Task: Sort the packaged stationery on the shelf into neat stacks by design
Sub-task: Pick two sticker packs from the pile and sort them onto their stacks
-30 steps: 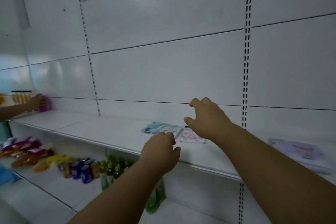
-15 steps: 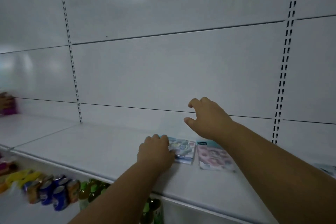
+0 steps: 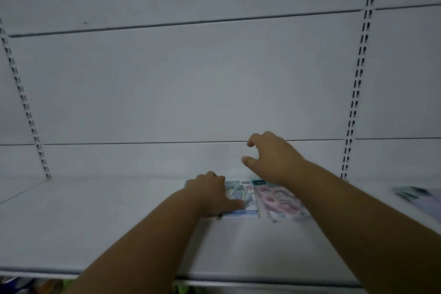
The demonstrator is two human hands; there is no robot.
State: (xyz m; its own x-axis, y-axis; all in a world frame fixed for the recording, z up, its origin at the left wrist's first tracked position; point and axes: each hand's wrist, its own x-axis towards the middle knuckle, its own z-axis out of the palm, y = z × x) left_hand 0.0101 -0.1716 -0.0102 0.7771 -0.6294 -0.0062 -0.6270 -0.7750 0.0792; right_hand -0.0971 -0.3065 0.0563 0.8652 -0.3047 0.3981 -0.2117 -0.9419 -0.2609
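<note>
Two flat stationery packs lie side by side on the white shelf (image 3: 95,222). The left one is a blue-green pack (image 3: 242,198), the right one a pink pack (image 3: 279,200). My left hand (image 3: 211,194) rests on the left part of the blue-green pack, fingers curled over its far-left side, thumb on its front face. My right hand (image 3: 272,157) hovers above the back of the two packs, fingers spread and curved, holding nothing. My right forearm covers part of the pink pack.
Another blurred pack with a pale purple design (image 3: 420,198) lies at the shelf's right edge of view. The white back panel (image 3: 191,79) with slotted uprights (image 3: 358,83) rises behind. Coloured items (image 3: 28,284) show on a lower shelf at bottom left.
The view has moved closer and to the right. My left hand went from beside the blue-green pack onto it. The right hand stays raised above the packs.
</note>
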